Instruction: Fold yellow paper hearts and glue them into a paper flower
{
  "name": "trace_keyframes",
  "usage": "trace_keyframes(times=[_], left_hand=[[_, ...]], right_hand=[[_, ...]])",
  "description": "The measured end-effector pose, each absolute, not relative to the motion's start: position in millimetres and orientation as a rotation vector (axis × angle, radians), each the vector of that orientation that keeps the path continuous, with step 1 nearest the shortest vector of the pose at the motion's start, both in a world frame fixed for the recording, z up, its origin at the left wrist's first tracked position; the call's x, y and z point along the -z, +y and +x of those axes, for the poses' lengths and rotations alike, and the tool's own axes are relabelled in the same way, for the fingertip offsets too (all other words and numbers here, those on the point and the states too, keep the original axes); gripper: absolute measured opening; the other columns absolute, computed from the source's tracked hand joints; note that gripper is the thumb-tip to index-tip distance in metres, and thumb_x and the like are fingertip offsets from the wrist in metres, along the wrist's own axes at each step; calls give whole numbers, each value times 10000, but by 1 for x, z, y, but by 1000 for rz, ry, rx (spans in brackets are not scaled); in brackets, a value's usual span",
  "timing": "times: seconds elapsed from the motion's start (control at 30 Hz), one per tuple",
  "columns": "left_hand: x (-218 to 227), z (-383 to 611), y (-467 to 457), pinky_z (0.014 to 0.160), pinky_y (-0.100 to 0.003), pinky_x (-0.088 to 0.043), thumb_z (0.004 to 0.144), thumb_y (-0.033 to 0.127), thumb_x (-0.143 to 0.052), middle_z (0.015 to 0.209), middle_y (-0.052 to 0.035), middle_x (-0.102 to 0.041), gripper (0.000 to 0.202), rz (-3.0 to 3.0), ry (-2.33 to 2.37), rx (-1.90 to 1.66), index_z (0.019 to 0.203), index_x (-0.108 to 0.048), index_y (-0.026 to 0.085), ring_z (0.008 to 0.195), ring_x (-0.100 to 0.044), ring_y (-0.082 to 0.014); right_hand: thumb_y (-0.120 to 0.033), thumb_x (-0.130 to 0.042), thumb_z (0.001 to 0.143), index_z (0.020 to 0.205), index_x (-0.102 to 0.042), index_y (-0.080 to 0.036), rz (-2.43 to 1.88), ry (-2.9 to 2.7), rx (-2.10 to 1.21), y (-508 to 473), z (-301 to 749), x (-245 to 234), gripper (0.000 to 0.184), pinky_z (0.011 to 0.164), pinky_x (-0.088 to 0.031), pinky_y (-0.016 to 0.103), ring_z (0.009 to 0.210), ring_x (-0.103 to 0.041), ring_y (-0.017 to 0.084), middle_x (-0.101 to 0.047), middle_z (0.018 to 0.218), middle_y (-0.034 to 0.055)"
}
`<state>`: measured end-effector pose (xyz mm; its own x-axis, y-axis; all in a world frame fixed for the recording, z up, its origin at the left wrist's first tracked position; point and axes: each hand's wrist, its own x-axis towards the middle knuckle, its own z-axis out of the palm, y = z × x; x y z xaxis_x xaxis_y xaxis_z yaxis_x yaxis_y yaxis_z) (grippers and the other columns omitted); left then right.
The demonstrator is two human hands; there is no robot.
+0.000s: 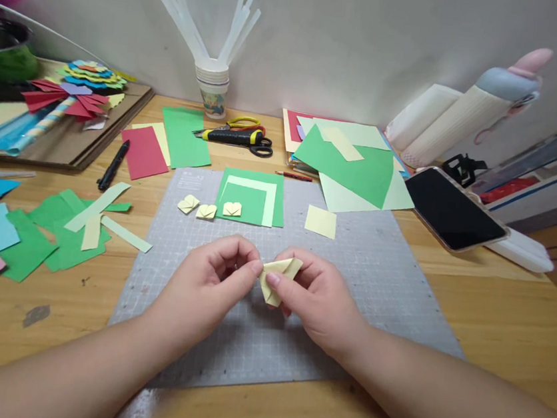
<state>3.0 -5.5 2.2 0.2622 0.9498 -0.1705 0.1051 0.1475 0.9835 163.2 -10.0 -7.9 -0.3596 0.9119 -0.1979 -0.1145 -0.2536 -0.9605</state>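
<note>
A small folded piece of pale yellow paper is held up over the grey cutting mat. My left hand pinches its left corner between thumb and finger. On the other side, my right hand grips it, thumb laid across the front and fingers behind, partly hidden. Beyond my hands, three small folded yellow paper hearts lie in a row, the rightmost on a green sheet with a pale green L-shaped strip. A flat yellow paper square rests on the mat to the right.
Green paper scraps spread at left, near a black pen. Scissors and a yellow-black cutter lie behind the mat. A paper stack, a phone and a bottle are at right. Paper cups hold white strips.
</note>
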Motion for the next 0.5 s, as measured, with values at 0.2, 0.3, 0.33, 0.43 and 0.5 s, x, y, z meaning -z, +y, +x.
trace_keyframes(times=[0.2,0.3,0.33,0.43,0.5], left_hand=[[-3,3,-5,595,-214,-393,788,273,-625,635,43,-561,142,1225,1131,-849,705,-569,172,615,-503,-98],[-3,3,-4,578,-213,-372,771,271,-628,604,52,-526,163,1217,1145,-842,674,-545,169,589,-463,-90],[-2,3,-3,575,-213,-367,767,271,-628,604,52,-521,169,1216,1140,-827,669,-536,169,587,-455,-89],[-1,3,-3,579,-216,-367,769,275,-627,626,43,-546,173,1200,1095,-771,678,-526,167,605,-476,-94],[0,3,-3,583,-213,-374,782,278,-629,647,37,-574,167,1178,1054,-768,698,-540,164,617,-502,-93]], right_hand=[[-344,-683,781,684,-542,-171,-1065,-1210,-1674,-9,163,11,243,463,-356,191,531,-466,74,-543,603,-34],[-351,-694,776,724,-586,-166,-1063,-1156,-1669,-8,164,15,221,461,-376,187,525,-484,75,-561,605,-31],[-360,-700,773,743,-598,-166,-1070,-1138,-1671,-8,165,16,221,459,-383,187,528,-494,78,-572,612,-27],[-383,-723,755,758,-607,-165,-1085,-1112,-1674,-7,166,18,247,458,-401,186,545,-519,85,-591,629,-19],[-393,-731,746,753,-607,-159,-1094,-1117,-1678,-7,166,18,265,461,-405,185,543,-521,84,-588,621,-19]])
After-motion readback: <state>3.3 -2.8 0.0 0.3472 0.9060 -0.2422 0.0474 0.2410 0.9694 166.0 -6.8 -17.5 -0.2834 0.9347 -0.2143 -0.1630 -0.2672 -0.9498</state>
